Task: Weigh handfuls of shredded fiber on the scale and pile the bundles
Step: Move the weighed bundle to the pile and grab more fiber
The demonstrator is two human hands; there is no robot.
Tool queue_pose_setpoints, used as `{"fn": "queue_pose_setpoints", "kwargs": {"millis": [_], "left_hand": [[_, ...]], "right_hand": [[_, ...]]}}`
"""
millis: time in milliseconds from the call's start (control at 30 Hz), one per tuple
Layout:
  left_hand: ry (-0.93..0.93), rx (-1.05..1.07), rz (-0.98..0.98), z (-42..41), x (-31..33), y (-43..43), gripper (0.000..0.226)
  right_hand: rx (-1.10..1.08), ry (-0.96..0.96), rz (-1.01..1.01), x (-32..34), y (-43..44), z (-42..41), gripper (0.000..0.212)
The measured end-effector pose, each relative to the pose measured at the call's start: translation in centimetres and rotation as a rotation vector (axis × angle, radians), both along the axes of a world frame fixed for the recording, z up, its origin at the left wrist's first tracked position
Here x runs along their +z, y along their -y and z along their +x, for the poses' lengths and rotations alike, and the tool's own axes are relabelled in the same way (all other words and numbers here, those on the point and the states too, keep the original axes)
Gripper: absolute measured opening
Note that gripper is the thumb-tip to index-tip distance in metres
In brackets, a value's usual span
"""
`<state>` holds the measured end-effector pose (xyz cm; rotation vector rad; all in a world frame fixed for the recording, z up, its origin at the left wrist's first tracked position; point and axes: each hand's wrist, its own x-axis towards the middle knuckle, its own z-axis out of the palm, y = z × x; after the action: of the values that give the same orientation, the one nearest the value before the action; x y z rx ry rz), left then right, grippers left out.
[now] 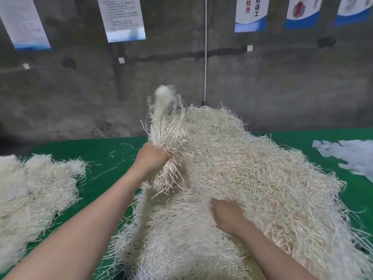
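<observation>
Head view: left hand (153, 157) grips a cream shredded-fiber bundle (163, 122), upright at frame centre; right hand (227, 216) rests on the pale fiber heap (252, 158), grip unclear; piled bundles (36, 188) lie lower left, nearer left hand.

— Where is the bench (90, 150) free?
— A green strip between the big fibre heap (252, 168) and the smaller pile (36, 188) on the left; only loose strands (113, 153) lie there, and the left forearm (90, 209) crosses it.
— Right side?
— Paper slips (347, 156) near the edge. The wall (282, 87) closes the far side.
</observation>
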<state>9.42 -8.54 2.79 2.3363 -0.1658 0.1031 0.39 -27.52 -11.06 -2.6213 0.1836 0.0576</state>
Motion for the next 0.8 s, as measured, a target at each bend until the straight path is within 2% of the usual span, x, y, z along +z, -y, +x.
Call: {"fn": "queue_pose_setpoints", "kwargs": {"millis": [67, 100, 200, 267, 300, 400, 467, 533, 600, 633, 667, 733, 800], "left_hand": [[0.017, 0.051, -0.017, 0.1, 0.2, -0.9, 0.015], [0.024, 0.071, 0.002, 0.1, 0.4, -1.2, 0.019], [0.013, 0.059, 0.087, -0.3, 0.5, -0.9, 0.024], [0.03, 0.022, 0.105, -0.7, 0.4, -0.5, 0.025], [0.041, -0.006, 0.094, -0.9, 0.4, -0.3, 0.024], [0.044, -0.125, -0.006, -2.1, 1.2, 0.1, 0.015], [0.056, -0.204, -0.1, -3.4, 1.8, 0.5, 0.006], [0.108, -0.264, -0.149, -4.8, 2.3, 0.7, 0.01], [0.212, -0.288, -0.107, -5.8, 2.7, 1.0, 0.008], [0.268, -0.28, -0.041, -6.1, 2.8, 1.1, 0.018], [0.291, -0.275, 0.011, -6.3, 2.8, 1.4, 0.022], [0.232, -0.287, 0.086, -6.7, 2.5, 2.2, 0.019], [0.148, -0.306, 0.249, -7.0, 1.9, 3.0, 0.018]], "right_hand": [[-0.025, -0.092, -0.109, -2.0, 2.0, -0.6, 0.022], [-0.023, -0.105, -0.102, -2.2, 2.4, -0.8, 0.017], [0.01, -0.013, -0.054, 0.0, 2.3, -0.6, 0.009], [-0.024, 0.164, 0.104, 3.1, 1.9, -0.1, 0.008], [-0.02, 0.29, 0.174, 4.8, 1.7, -0.1, 0.015], [-0.076, 0.749, 0.499, 9.9, 0.3, -1.0, 0.03], [-0.079, 0.863, 0.575, 11.8, -0.8, -1.8, 0.041], [-0.215, 0.899, 0.539, 12.7, -1.2, -2.1, 0.041], [-0.393, 1.003, 0.585, 13.5, -0.9, -2.3, 0.043], [-0.41, 1.006, 0.672, 13.9, -0.7, -2.3, 0.05], [-0.346, 0.908, 0.808, 14.2, -0.7, -2.3, 0.062], [-0.096, 0.531, 1.158, 14.4, -1.6, -2.4, 0.085], [0.029, 0.248, 1.406, 14.6, -3.1, -2.3, 0.087]]}}
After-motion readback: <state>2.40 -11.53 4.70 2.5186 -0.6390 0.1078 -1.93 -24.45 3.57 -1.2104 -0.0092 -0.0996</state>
